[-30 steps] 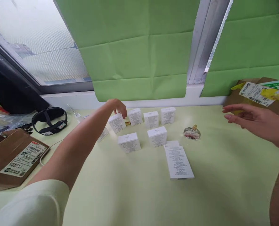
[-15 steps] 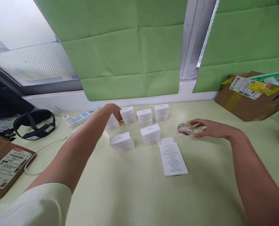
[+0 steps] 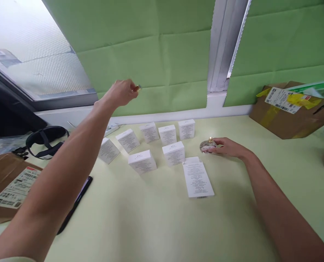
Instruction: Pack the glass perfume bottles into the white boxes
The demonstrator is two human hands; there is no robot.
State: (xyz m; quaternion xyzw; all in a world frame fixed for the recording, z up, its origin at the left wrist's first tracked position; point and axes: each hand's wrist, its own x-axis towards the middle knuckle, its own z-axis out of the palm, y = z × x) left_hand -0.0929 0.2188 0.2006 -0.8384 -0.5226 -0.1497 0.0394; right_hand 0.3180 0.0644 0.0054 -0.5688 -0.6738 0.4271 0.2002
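Observation:
Raised in front of the green blind, my left hand [image 3: 123, 92] pinches a small gold cap-like piece [image 3: 137, 88], too small to make out fully. On the table at the right, the fingers of my right hand [image 3: 227, 148] are closed round the side of a rounded glass perfume bottle [image 3: 207, 146] with a gold neck on top. Left of the bottle stand several white printed boxes, the nearest of them a box [image 3: 174, 153] in the front row. A flat white carton [image 3: 197, 179] with its flap opened out lies in front of the bottle.
A cardboard box [image 3: 290, 112] with yellow tape stands at the right back, another cardboard box [image 3: 13, 185] at the left. A black headset strap [image 3: 46, 143] and a phone [image 3: 76, 203], partly under my left forearm, lie on the left. A power strip [image 3: 111, 129] is behind.
My left hand has risen from behind the boxes, carrying the small gold piece up. My right hand has moved left and closed on the perfume bottle.

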